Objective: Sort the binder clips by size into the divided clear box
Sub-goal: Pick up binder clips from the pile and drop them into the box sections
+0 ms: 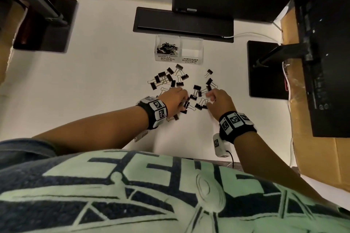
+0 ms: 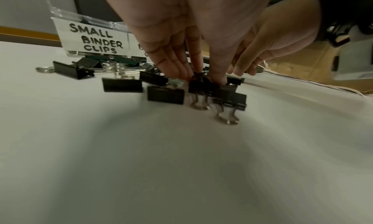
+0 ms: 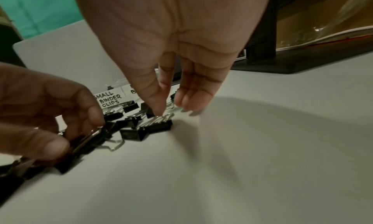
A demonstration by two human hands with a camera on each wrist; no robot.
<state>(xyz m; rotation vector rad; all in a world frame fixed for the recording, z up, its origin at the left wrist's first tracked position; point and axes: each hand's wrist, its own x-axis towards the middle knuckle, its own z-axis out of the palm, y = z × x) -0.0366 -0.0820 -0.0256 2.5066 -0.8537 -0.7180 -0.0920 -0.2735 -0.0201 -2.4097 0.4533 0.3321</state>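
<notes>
Head view: black binder clips [image 1: 180, 83] lie scattered on the white table [image 1: 104, 81] just in front of the divided clear box [image 1: 179, 49] — its compartment labelled "SMALL BINDER CLIPS" holds a heap of clips [image 1: 167, 48], the "MEDIUM" one beside it looks bare. Nearer than the box, the left hand [image 1: 175, 100] pinches a binder clip [image 2: 200, 85] between thumb and fingertips. The right hand [image 1: 219, 100] reaches down among the clips, thumb and forefinger close together at the wire handles of one clip [image 3: 160, 125] — whether they grip, I cannot tell.

Dim, warm overhead light; wrist views are blurred and edge-warped, with soft shadows beneath each hand.
</notes>
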